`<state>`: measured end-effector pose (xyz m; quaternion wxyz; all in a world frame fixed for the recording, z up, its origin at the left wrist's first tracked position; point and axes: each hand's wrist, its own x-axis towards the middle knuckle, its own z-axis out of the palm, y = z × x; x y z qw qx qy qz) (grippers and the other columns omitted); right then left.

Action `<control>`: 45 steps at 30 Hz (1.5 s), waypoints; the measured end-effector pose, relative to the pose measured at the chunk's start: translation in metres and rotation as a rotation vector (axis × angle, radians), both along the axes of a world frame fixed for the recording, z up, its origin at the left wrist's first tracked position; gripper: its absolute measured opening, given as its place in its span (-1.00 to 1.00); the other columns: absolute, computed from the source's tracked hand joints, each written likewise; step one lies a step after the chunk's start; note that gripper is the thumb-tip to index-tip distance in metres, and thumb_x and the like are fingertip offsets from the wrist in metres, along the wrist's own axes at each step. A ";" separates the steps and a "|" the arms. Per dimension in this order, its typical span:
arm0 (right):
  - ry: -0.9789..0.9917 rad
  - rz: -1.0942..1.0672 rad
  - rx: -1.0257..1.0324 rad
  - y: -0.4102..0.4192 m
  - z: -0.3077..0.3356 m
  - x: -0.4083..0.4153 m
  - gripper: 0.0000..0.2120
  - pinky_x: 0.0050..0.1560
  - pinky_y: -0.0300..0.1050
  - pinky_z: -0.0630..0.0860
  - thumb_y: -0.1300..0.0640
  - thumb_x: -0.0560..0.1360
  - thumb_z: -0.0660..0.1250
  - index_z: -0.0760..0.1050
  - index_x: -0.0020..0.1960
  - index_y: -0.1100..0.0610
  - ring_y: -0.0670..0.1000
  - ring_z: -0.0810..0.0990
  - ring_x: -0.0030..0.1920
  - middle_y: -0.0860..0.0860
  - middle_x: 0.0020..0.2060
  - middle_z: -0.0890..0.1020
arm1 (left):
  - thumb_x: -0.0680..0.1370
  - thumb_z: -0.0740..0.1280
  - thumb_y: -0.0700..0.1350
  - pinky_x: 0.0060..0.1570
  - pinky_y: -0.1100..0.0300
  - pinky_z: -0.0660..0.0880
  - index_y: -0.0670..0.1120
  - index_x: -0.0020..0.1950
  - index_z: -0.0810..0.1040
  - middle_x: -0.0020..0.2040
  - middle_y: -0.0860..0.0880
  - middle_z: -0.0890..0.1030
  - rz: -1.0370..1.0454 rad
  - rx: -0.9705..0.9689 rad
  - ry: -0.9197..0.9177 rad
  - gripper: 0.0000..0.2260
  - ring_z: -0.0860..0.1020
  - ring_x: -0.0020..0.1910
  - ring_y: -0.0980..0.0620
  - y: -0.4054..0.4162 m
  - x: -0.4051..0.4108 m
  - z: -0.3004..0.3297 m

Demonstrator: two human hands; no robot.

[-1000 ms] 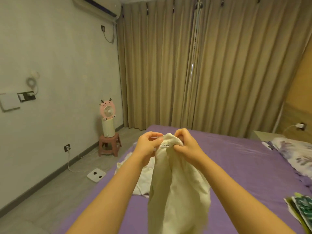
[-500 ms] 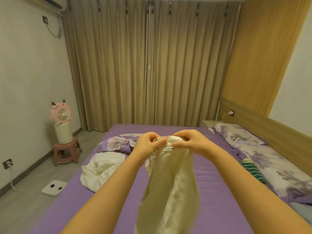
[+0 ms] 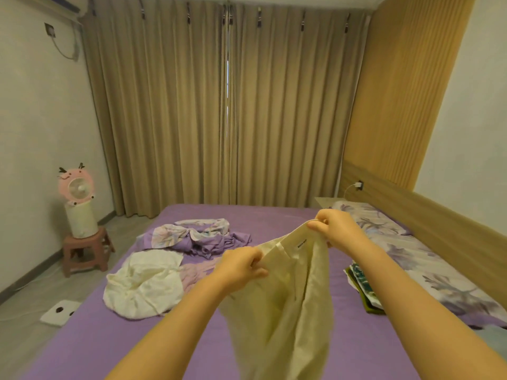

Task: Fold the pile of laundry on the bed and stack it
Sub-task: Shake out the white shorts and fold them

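A cream garment [image 3: 285, 305] hangs in the air above the purple bed [image 3: 137, 341]. My left hand [image 3: 241, 266] pinches its top edge on the lower left. My right hand [image 3: 333, 229] pinches the same edge higher up on the right, beside a small label. The cloth droops below both hands and hides part of the bed. A crumpled white garment [image 3: 145, 283] lies on the bed to the left. Behind it sits a bunched purple and floral cloth [image 3: 200, 237]. A folded stack with a green-patterned top [image 3: 362, 286] rests at the right.
Floral pillows [image 3: 406, 253] line the wooden headboard [image 3: 439, 215] on the right. A pink fan [image 3: 78, 204] stands on a small stool [image 3: 82, 250] by the left wall, and a white scale [image 3: 60, 312] lies on the floor. Tan curtains [image 3: 219, 119] cover the far wall.
My hands have moved apart along the garment's top edge, the left dropping lower and the right rising, so the edge is stretched out. The view turned right, bringing the pile into sight.
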<state>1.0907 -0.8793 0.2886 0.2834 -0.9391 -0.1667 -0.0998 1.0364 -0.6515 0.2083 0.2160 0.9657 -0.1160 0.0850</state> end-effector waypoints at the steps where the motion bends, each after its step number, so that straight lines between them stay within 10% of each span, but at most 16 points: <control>1: -0.019 0.001 -0.002 -0.010 -0.002 0.008 -0.76 -0.32 -0.12 0.43 0.03 0.54 0.32 0.47 -0.20 0.18 0.06 0.53 -0.22 0.01 -0.31 0.52 | 0.52 0.37 0.01 -0.16 0.05 0.33 -0.04 -0.24 0.31 -0.18 -0.04 0.44 0.004 0.045 0.015 -0.72 0.45 -0.12 -0.10 -0.007 0.005 -0.006; 11: -0.168 0.109 0.149 -0.105 -0.002 0.077 -0.82 -0.28 -0.44 0.35 0.16 0.49 0.37 0.44 -0.26 0.02 -0.18 0.47 -0.24 -0.09 -0.26 0.56 | 0.51 0.35 -0.05 -0.08 0.09 0.33 -0.05 0.21 0.40 0.00 -0.06 0.56 0.098 -0.077 0.007 -0.70 0.50 0.02 -0.13 -0.110 0.068 -0.045; 17: -0.203 0.164 0.139 -0.161 0.002 0.111 -0.90 -0.27 -0.34 0.37 0.13 0.52 0.34 0.48 -0.17 0.04 -0.15 0.51 -0.19 -0.09 -0.23 0.57 | 0.44 0.48 0.00 0.17 0.19 0.24 -0.02 -0.03 0.61 0.19 0.06 0.38 0.124 -0.172 -0.141 -0.83 0.27 0.25 0.03 -0.141 0.111 -0.039; 21: -0.185 0.222 0.205 -0.184 -0.001 0.130 -0.95 -0.19 -0.32 0.43 0.14 0.55 0.31 0.49 -0.09 0.08 -0.15 0.54 -0.14 -0.11 -0.17 0.59 | 0.40 0.51 -0.08 0.26 0.17 0.29 0.03 0.21 0.41 0.48 0.00 0.08 0.101 -0.427 0.020 -0.55 0.24 0.43 -0.03 -0.151 0.131 -0.035; 24: -0.162 0.244 0.277 -0.193 0.001 0.141 -0.95 -0.20 -0.35 0.45 0.13 0.56 0.29 0.48 -0.09 0.04 -0.21 0.54 -0.14 -0.14 -0.19 0.59 | 0.39 0.52 -0.02 0.40 0.00 0.23 0.07 0.56 -0.02 0.58 0.02 -0.15 0.164 -0.176 0.093 -0.08 0.08 0.52 -0.02 -0.155 0.150 -0.033; 29: -0.108 0.245 0.346 -0.193 0.002 0.158 -0.95 -0.14 -0.19 0.51 0.13 0.55 0.30 0.49 -0.09 0.07 -0.11 0.54 -0.15 -0.03 -0.19 0.59 | 0.32 0.54 0.06 0.48 -0.16 -0.05 0.10 0.55 -0.26 0.52 -0.07 0.19 0.108 -0.017 0.265 0.11 0.05 0.52 -0.09 -0.164 0.175 -0.037; 33: -0.135 0.153 0.431 -0.195 0.002 0.169 -0.92 -0.18 -0.12 0.47 0.16 0.55 0.29 0.47 -0.11 0.13 0.03 0.49 -0.20 0.12 -0.21 0.53 | 0.36 0.42 -0.06 0.37 -0.09 0.20 0.07 0.54 0.00 0.07 0.01 0.48 0.071 0.099 0.272 -0.14 0.39 0.24 -0.14 -0.161 0.188 -0.052; 36: -0.163 0.077 0.423 -0.199 0.002 0.176 -0.92 -0.21 -0.18 0.44 0.16 0.55 0.30 0.48 -0.09 0.15 -0.03 0.47 -0.22 0.09 -0.22 0.52 | 0.40 0.35 -0.17 -0.20 0.10 0.35 -0.06 -0.10 0.47 -0.14 -0.07 0.54 -0.002 0.001 0.210 -0.88 0.48 -0.11 -0.08 -0.144 0.195 -0.055; 45: -0.152 0.024 -0.088 -0.189 -0.003 0.188 -0.85 -0.04 -0.29 0.36 0.28 0.54 0.29 0.60 0.05 0.18 -0.05 0.51 -0.05 0.04 -0.03 0.62 | 0.46 0.40 0.00 -0.28 0.12 0.28 -0.12 -0.21 0.42 -0.23 -0.05 0.51 0.094 0.036 0.153 -0.75 0.45 -0.22 -0.05 -0.070 0.230 -0.008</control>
